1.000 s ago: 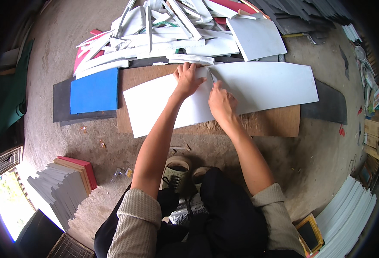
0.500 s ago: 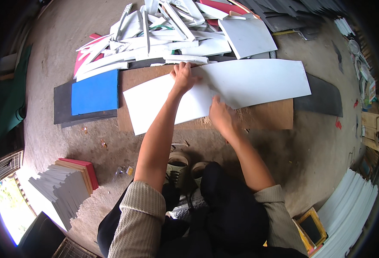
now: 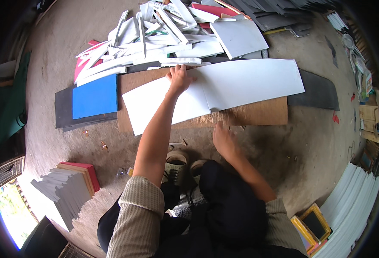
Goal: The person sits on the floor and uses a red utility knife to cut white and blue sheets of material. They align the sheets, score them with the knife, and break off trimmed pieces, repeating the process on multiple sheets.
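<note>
A long white sheet (image 3: 254, 79) lies slanted across a brown wooden board (image 3: 258, 115). Across its middle runs a thin cut line, from near my left hand down to the sheet's near edge. My left hand (image 3: 180, 80) presses on the sheet by its far edge, fingers bent and apart, the thumb stretched to the right. Just off the board's near edge is my right hand (image 3: 226, 141), clear of the sheet. Its fingers are closed together with the forefinger forward; whatever they may hold is too small or hidden to make out.
Beyond the board rises a heap of white offcuts (image 3: 155, 47). A blue sheet (image 3: 95, 96) lies at the left on dark sheets (image 3: 64, 107); another dark sheet (image 3: 314, 90) sticks out right. Stacked grey panels (image 3: 64, 189) stand lower left, white panels (image 3: 353, 206) and yellow frames (image 3: 312, 225) lower right.
My right hand has drawn back toward me, off the white sheet and past the board's near edge, uncovering the cut line. My left hand stays pressed on the sheet.
</note>
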A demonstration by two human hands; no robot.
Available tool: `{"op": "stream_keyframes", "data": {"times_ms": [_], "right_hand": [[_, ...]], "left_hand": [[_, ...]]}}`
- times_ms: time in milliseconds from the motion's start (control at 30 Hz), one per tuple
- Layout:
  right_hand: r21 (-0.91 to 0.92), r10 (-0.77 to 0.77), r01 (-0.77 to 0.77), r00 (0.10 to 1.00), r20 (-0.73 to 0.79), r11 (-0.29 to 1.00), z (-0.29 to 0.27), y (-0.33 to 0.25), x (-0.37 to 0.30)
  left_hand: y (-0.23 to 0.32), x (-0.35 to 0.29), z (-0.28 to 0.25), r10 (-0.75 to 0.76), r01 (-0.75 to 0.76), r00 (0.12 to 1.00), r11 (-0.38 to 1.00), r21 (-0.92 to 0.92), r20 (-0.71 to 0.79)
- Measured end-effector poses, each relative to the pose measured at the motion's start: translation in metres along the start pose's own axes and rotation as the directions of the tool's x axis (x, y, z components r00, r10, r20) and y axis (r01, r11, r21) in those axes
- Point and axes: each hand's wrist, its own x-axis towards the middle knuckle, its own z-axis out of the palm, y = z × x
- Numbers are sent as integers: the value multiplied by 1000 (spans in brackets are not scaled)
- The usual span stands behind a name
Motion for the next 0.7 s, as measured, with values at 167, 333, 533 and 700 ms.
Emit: {"op": "stream_keyframes", "data": {"times_ms": [167, 333, 533, 700], "right_hand": [[10, -31, 31, 1000, -1, 999, 16, 16, -13], [-50, -105, 103, 994, -29, 993, 9, 39, -4], [57, -101, 123, 950, -296, 991, -65, 10, -9], [101, -177, 275, 818, -547, 956, -105, -20, 14]], "left_hand": [[6, 1, -5, -25, 24, 998, 1000, 18, 65], [18, 2, -15, 37, -47, 994, 993, 104, 99], [41, -16, -81, 258, -255, 961, 966, -36, 105], [89, -43, -121, 432, -405, 890, 895, 186, -142]]}}
